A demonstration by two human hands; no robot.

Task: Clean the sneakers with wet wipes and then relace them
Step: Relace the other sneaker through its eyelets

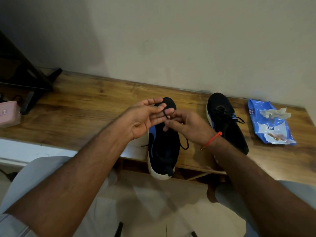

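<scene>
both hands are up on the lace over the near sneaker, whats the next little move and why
Probably draw the lace snug with the right hand while the left hand steadies the loop. The lace is looped round the left fingers, its ends trail beside the near sneaker, and the far sneaker already looks laced.

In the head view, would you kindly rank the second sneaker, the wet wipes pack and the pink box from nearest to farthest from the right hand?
From the right hand:
1. Second sneaker, just to its right on the table.
2. Wet wipes pack, farther right, a used wipe on top.
3. Pink box, at the far left edge.
</scene>
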